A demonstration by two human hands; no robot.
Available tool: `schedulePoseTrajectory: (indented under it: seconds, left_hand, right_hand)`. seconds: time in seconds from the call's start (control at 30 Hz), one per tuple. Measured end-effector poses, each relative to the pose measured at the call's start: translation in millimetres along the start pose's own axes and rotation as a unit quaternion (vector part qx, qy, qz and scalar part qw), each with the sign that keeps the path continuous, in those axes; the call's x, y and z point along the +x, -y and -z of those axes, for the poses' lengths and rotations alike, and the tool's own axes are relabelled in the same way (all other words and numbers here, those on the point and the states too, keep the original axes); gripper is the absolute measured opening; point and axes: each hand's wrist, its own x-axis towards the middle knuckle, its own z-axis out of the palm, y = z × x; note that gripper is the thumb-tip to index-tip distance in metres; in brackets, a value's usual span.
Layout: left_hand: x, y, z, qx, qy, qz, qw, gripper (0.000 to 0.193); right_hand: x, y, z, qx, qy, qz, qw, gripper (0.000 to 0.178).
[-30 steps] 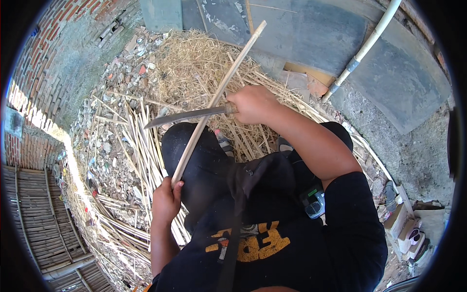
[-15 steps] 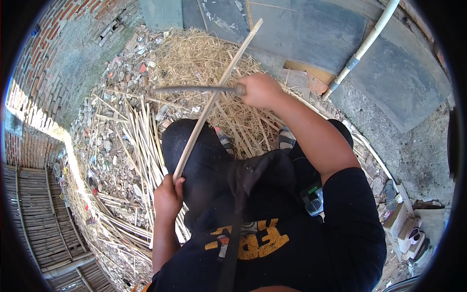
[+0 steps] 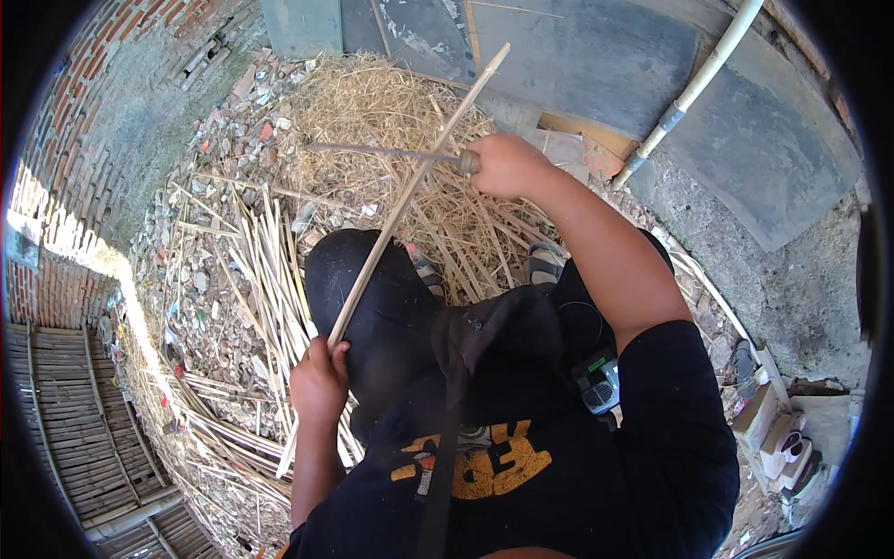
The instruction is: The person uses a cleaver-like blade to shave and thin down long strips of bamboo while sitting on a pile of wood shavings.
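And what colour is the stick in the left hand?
Pale tan; the stick shows best in the head view.

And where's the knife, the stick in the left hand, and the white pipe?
Knife (image 3: 377,150): head view, on the blade.
Stick (image 3: 402,207): head view, partway along its length.
Pipe (image 3: 697,85): head view, about its middle.
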Motion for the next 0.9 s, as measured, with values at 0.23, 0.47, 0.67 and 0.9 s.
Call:
schedulePoseTrajectory:
  seconds: [0.23, 0.47, 0.67, 0.9]
  left_hand:
    - [-3.9, 7.2, -0.9, 0.006, -0.021, 0.012, 1.000, 0.029]
    - [11.5, 7.5, -3.0, -0.004, -0.018, -0.016, 1.000, 0.030]
    - [-5.0, 10.1, 4.0, -0.026, -0.002, -0.001, 1.000, 0.030]
    - [6.7, 8.5, 6.9, 0.020, -0.016, -0.027, 0.999, 0.032]
  right_hand:
    - [-11.4, 34.2, 5.4, -0.018, 0.051, 0.019, 0.998, 0.031]
    - [8.6, 4.3, -4.4, -0.010, 0.042, 0.021, 0.999, 0.030]
    - [-12.7, 35.1, -5.6, -0.041, 0.017, 0.067, 0.997, 0.029]
    - [20.2, -34.9, 3.2, 0.004, -0.069, -0.032, 0.997, 0.037]
